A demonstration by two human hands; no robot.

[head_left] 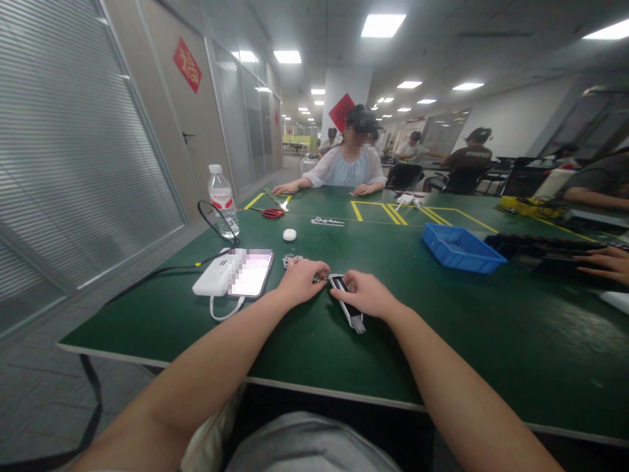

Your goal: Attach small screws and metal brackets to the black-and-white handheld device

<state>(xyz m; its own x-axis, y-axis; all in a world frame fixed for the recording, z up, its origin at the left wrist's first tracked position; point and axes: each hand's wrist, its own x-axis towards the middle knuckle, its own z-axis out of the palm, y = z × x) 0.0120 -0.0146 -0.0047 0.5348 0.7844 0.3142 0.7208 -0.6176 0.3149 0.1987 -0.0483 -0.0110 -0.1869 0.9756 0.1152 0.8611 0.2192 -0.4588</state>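
My left hand (301, 278) rests on the green table (442, 328) with its fingers curled, pinching a small metal part that I cannot make out. Just to its right, my right hand (367, 293) is closed around a long black and silver tool (346, 307) that lies flat on the table, its tip pointing toward my left fingers. A few small metal pieces (287, 260) lie just beyond my left hand. Both forearms reach in from the bottom of the view.
A phone (251, 273) and white power bank (213, 278) with cable lie left of my hands. Farther back are a water bottle (223, 208), red scissors (272, 212), a white round object (289, 234) and a blue tray (462, 248). A person sits opposite; another person's hand (605, 263) rests at right.
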